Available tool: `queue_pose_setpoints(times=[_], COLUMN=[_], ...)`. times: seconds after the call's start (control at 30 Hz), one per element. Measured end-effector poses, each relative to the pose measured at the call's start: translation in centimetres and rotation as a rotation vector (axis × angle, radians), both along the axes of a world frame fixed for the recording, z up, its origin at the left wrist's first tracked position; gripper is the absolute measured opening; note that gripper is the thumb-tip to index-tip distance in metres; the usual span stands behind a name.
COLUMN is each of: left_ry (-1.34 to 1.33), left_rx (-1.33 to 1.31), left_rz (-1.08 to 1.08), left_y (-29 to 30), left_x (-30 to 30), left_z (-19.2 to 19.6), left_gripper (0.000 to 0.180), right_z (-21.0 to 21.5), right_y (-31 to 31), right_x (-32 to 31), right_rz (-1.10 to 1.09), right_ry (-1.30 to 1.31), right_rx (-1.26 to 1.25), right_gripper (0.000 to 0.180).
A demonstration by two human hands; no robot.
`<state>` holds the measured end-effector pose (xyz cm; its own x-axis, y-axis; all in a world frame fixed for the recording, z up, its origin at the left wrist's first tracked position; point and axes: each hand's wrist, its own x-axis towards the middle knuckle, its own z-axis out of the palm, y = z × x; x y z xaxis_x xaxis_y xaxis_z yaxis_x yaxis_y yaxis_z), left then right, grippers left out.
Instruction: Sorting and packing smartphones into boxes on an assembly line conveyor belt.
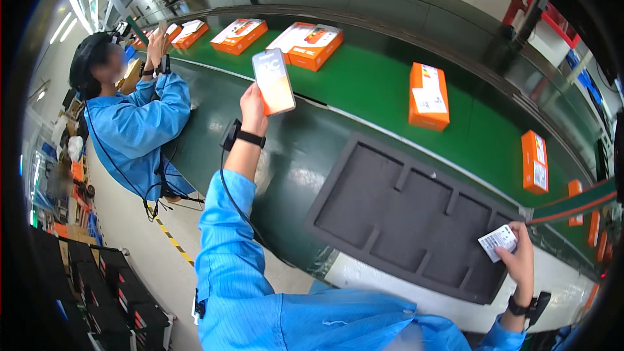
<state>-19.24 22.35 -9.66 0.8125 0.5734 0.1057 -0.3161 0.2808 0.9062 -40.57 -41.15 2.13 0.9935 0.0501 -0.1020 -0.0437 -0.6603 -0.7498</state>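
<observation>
My left hand (254, 109) is stretched out over the far side of the bench, closed on the lower left edge of a smartphone (273, 82). Its visible face is grey above and orange below, with rounded corners. At the right, my right hand (519, 255) pinches a white printed label (498, 243), thumb on top. The label is above the right end of a black foam tray (416, 221), which has shallow compartments parted by short ribs. Orange boxes lie beyond, among them one box (315, 45) just past the phone.
A green conveyor belt (370, 81) crosses behind the tray, carrying several orange-and-white boxes, such as one box (429, 97). A co-worker in a blue coat (133, 117) sits at the left with raised hands. Black crates (114, 286) stand on the floor at lower left.
</observation>
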Motion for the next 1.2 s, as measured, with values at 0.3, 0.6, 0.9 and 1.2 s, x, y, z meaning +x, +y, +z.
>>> queue_pose_setpoints(times=[0.3,0.6,0.9,1.2], left_ry=[0.092,0.458,0.536,0.356], left_rx=[0.967,1.374,1.594,1.707], left_rz=[0.325,0.166,0.357,0.028], left_y=[10.0,11.2,6.3,-8.4], left_x=[23.0,30.4,27.7,16.9], left_z=[5.4,2.2,-1.2,-1.9], left_gripper=[0.028,0.027,0.059,0.073], right_z=[-7.5,-7.6,-7.7,-7.2], right_y=[10.9,12.7,14.1,15.8], right_x=[3.9,5.6,6.0,6.5], right_rz=[0.026,-0.110,-0.077,-0.052], right_ry=[0.049,0.170,0.215,0.209], right_rx=[0.624,0.818,0.798,0.799], right_gripper=[0.019,0.026,0.024,0.019])
